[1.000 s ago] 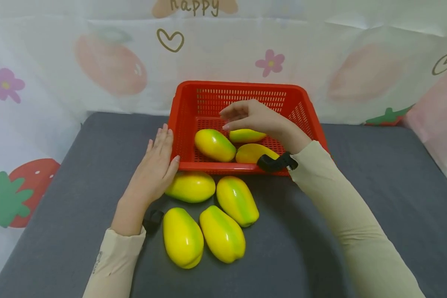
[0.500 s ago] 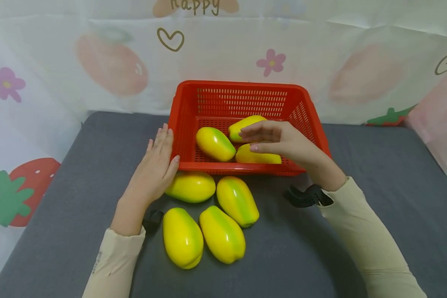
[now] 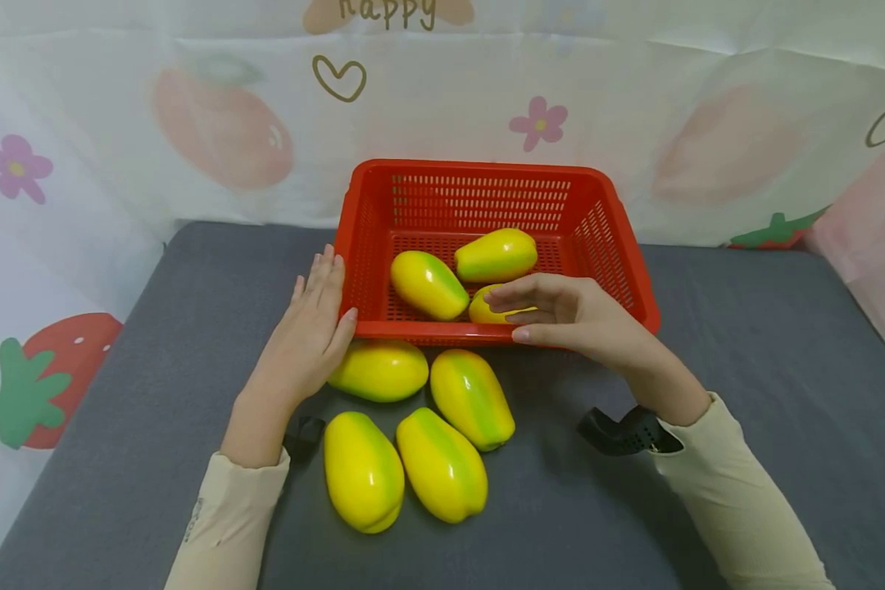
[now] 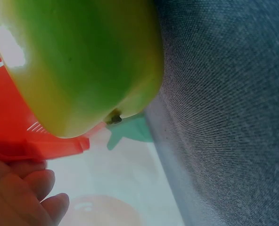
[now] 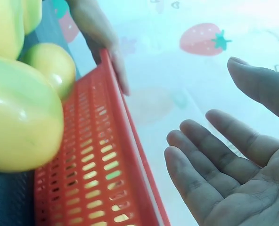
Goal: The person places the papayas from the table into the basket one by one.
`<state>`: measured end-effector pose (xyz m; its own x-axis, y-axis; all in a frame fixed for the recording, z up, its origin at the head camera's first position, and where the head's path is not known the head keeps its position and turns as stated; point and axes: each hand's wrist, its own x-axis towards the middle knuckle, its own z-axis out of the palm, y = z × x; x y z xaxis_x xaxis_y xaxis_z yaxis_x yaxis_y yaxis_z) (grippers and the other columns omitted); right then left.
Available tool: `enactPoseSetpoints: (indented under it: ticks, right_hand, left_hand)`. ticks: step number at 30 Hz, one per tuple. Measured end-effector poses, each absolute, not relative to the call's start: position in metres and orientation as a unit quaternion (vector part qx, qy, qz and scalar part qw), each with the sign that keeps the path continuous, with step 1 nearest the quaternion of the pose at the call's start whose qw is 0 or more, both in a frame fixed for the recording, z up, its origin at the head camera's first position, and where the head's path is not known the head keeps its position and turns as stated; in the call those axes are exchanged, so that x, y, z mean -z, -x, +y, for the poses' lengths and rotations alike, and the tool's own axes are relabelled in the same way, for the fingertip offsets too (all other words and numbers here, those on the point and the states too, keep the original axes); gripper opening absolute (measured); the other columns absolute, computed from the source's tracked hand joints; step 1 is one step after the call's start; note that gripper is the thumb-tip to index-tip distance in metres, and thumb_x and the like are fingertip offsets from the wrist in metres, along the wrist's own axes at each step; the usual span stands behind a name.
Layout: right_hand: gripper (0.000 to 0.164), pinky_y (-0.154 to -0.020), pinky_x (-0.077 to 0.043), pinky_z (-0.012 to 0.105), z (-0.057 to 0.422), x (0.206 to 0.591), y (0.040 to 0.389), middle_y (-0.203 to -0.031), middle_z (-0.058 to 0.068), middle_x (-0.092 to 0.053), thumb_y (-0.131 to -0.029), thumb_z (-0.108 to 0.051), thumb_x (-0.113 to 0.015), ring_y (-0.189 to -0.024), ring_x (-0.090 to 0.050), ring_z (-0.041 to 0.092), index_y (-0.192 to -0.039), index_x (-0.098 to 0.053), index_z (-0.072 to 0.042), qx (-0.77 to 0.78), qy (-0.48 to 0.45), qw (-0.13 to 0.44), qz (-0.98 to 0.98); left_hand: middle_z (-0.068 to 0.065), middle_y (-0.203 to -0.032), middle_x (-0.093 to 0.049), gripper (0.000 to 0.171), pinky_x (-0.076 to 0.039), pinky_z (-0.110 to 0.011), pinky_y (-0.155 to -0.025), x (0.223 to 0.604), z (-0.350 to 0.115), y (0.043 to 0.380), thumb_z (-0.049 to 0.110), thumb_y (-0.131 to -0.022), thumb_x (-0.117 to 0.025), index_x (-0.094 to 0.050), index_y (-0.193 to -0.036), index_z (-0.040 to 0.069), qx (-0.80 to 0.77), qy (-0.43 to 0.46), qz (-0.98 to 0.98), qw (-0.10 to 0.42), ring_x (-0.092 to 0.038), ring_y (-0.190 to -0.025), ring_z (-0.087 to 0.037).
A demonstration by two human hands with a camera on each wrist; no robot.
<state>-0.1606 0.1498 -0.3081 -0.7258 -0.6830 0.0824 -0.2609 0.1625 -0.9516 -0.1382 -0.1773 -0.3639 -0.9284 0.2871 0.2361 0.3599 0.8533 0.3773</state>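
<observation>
Red slotted basket (image 3: 428, 329), one, on the grey counter (image 3: 767, 344). Three yellow-green fruits (image 3: 429, 285) inside. Four matching fruits (image 3: 442, 465) on the counter, at the basket's 7 o'clock. Left hand (image 3: 301, 336), at its 8 o'clock: straight fingers against the side wall. Right hand (image 3: 578, 319), above the near rim toward 4 o'clock: fingers wide from the thumb, empty, apart from the basket.

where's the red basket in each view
Head: the red basket is in the upper middle, right of the left hand.
Left wrist: along the left edge, partly hidden behind a big fruit.
Right wrist: left of centre, its rim slanting from the upper middle down to the bottom edge.
Shared landmark: the left hand, beside the basket in all three.
</observation>
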Motion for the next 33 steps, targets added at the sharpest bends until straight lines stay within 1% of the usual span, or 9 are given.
enactPoseSetpoints:
  ticks: [4, 7, 11, 15, 20, 22, 26, 33]
  right_hand:
    - [0.041, -0.091, -0.049, 0.035, 0.153, 0.314, 0.151, -0.128, 0.015, -0.056, -0.087, -0.004, -0.065, -0.117, -0.052, 0.032, -0.126, -0.055, 0.002, 0.577, 0.334, 0.191, 0.721]
    - [0.040, -0.094, -0.047, 0.037, 0.155, 0.322, 0.144, -0.128, 0.020, -0.054, -0.087, -0.001, -0.064, -0.116, -0.053, 0.031, -0.125, -0.053, 0.006, 0.588, 0.349, 0.198, 0.702]
    - [0.040, -0.096, -0.045, 0.040, 0.158, 0.334, 0.134, -0.128, 0.023, -0.052, -0.088, -0.002, -0.064, -0.117, -0.054, 0.031, -0.126, -0.053, 0.005, 0.586, 0.350, 0.222, 0.696]
    - [0.043, -0.095, -0.045, 0.045, 0.159, 0.344, 0.126, -0.130, 0.019, -0.053, -0.087, -0.006, -0.066, -0.119, -0.052, 0.033, -0.128, -0.054, 0.001, 0.560, 0.346, 0.245, 0.712]
    - [0.046, -0.096, -0.042, 0.049, 0.158, 0.350, 0.123, -0.131, 0.013, -0.054, -0.088, -0.012, -0.067, -0.119, -0.053, 0.027, -0.131, -0.052, -0.003, 0.524, 0.341, 0.254, 0.738]
    - [0.047, -0.096, -0.042, 0.050, 0.158, 0.351, 0.123, -0.132, 0.013, -0.053, -0.088, -0.013, -0.067, -0.119, -0.053, 0.027, -0.131, -0.051, -0.002, 0.514, 0.340, 0.252, 0.746]
    - [0.048, -0.096, -0.043, 0.049, 0.157, 0.354, 0.123, -0.131, 0.012, -0.054, -0.087, -0.015, -0.068, -0.118, -0.053, 0.025, -0.131, -0.052, -0.002, 0.495, 0.343, 0.246, 0.760]
    - [0.049, -0.096, -0.044, 0.042, 0.155, 0.358, 0.126, -0.131, 0.010, -0.054, -0.087, -0.015, -0.068, -0.117, -0.054, 0.023, -0.131, -0.052, -0.002, 0.470, 0.363, 0.220, 0.774]
  left_hand:
    - [-0.017, -0.157, -0.001, 0.063, -0.005, -0.047, -0.114, 0.364, -0.177, 0.138, 0.024, -0.101, -0.036, -0.007, -0.149, -0.004, 0.213, 0.170, -0.958, 0.089, -0.001, -0.144, -0.028]
    - [-0.017, -0.157, -0.001, 0.063, -0.005, -0.047, -0.114, 0.363, -0.177, 0.139, 0.024, -0.101, -0.036, -0.007, -0.149, -0.005, 0.212, 0.169, -0.958, 0.090, -0.001, -0.144, -0.027]
    - [-0.018, -0.157, -0.001, 0.063, -0.004, -0.047, -0.114, 0.362, -0.177, 0.139, 0.023, -0.100, -0.036, -0.007, -0.149, -0.005, 0.212, 0.166, -0.959, 0.086, 0.000, -0.144, -0.027]
    - [-0.018, -0.156, -0.001, 0.064, -0.004, -0.047, -0.114, 0.363, -0.177, 0.138, 0.022, -0.100, -0.038, -0.006, -0.149, -0.005, 0.215, 0.167, -0.959, 0.082, 0.000, -0.144, -0.028]
    - [-0.018, -0.156, -0.001, 0.064, -0.004, -0.047, -0.114, 0.364, -0.177, 0.136, 0.022, -0.100, -0.039, -0.007, -0.149, -0.005, 0.221, 0.169, -0.957, 0.084, 0.000, -0.144, -0.029]
    - [-0.018, -0.157, -0.001, 0.064, -0.004, -0.047, -0.114, 0.364, -0.177, 0.135, 0.022, -0.100, -0.039, -0.007, -0.149, -0.005, 0.223, 0.168, -0.957, 0.084, -0.001, -0.144, -0.029]
    - [-0.017, -0.157, -0.001, 0.064, -0.004, -0.046, -0.115, 0.365, -0.177, 0.135, 0.023, -0.100, -0.038, -0.007, -0.149, -0.005, 0.220, 0.168, -0.957, 0.084, -0.001, -0.144, -0.028]
    - [-0.018, -0.157, -0.001, 0.064, -0.004, -0.046, -0.115, 0.364, -0.178, 0.137, 0.022, -0.100, -0.038, -0.006, -0.149, -0.004, 0.213, 0.164, -0.960, 0.082, -0.001, -0.144, -0.027]
